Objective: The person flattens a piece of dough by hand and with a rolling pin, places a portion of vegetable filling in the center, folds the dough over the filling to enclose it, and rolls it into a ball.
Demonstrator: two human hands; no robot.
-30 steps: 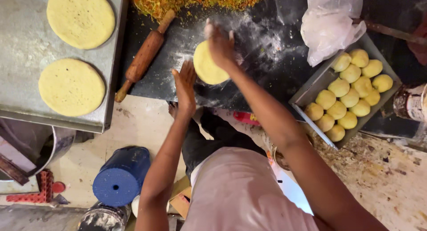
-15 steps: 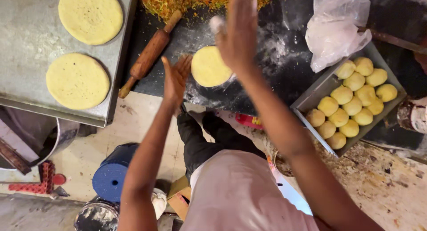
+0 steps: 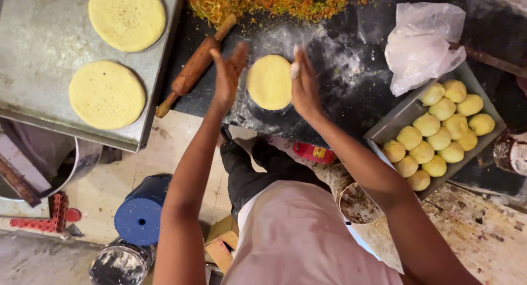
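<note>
step: flattening dough disc (image 3: 269, 82) | left hand (image 3: 228, 76), right hand (image 3: 303, 87) flat-palmed, grasping nothing | next, likely: rolling pin (image 3: 195, 65)

Single head view, steep downward, close above black worktop (image 3: 351, 98).
</note>
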